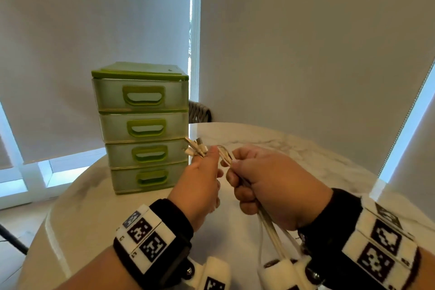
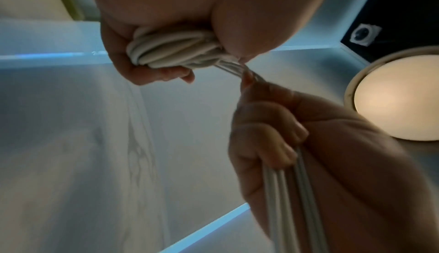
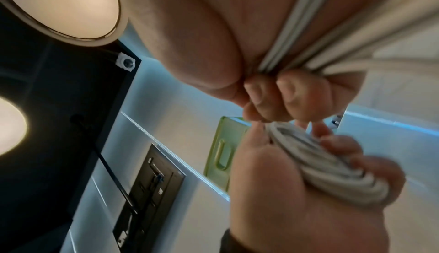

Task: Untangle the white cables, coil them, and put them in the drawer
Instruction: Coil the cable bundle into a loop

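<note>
The left hand is curled around a small coil of white cables, and the plug ends poke out past its thumb toward 11 o'clock. The right hand is wrapped around the loose strands, which hang down from it toward 6 o'clock. Both hands are up in the air over the bench, close together.

The cables look light, thin and bendy. They seem smooth, so loops could slip out of a loose hold. I think it is best to pinch the coil where the loops cross, and to let the loose part slide through the other hand. The plug ends are hard, so don't bend them.

The drawers stand at 10 o'clock from the hands. All four look closed.

I can read no words or brand names. The wrist bands have only black and white square patterns.
</note>
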Available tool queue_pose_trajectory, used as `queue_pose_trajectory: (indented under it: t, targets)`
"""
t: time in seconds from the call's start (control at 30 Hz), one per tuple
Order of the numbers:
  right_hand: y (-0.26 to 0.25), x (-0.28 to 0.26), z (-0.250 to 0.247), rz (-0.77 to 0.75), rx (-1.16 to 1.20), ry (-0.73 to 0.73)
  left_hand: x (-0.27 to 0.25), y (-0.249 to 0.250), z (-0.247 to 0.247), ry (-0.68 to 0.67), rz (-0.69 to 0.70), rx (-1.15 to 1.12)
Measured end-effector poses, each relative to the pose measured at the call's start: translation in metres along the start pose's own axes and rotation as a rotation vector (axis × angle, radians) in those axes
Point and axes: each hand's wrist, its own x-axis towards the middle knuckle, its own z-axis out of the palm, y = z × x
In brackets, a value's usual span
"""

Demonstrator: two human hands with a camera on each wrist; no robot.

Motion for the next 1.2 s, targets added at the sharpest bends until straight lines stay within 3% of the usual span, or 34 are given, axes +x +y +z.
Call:
queue_pose_trajectory:
  t: [0.13,0.23,0.33,0.5,0.6,0.73,0.8,0.87,0.97,1.07,1.2]
  targets:
    - [0.019,0.003,0.013,-0.068,0.007,0.043,0.003,-0.005,-0.004,-0.017,-0.03,-0.112]
    - [0.031,0.006,0.014,-0.131,-0.273,0.068,0.005,-0.007,-0.008,-0.155,-0.071,-0.109]
    - [0.034,0.004,0.018,-0.223,-0.45,0.049,0.006,-0.008,-0.008,-0.196,-0.083,-0.136]
    - [0.027,-0.006,0.014,-0.16,-0.543,-0.005,0.004,-0.01,-0.002,-0.05,-0.024,-0.133]
    - [0.013,-0.017,0.002,-0.017,-0.557,-0.103,0.007,-0.008,-0.004,0.055,0.045,-0.139]
    - [0.003,-0.028,-0.011,0.178,-0.472,-0.291,0.003,-0.003,-0.005,0.123,0.2,-0.082]
    - [0.003,-0.031,-0.011,0.177,-0.321,-0.272,0.0,0.001,-0.007,0.157,0.361,0.025]
    - [-0.002,-0.029,-0.014,0.05,-0.24,-0.088,-0.001,0.003,-0.009,0.175,0.475,0.13]
    - [-0.021,-0.025,-0.011,-0.201,0.126,0.169,0.001,0.002,-0.007,0.2,0.45,0.202]
    - [-0.042,-0.03,0.01,-0.384,0.508,0.123,0.003,-0.002,-0.007,0.229,0.439,0.274]
    - [-0.047,-0.021,0.024,-0.452,0.421,0.084,0.001,-0.002,-0.008,0.244,0.388,0.164]
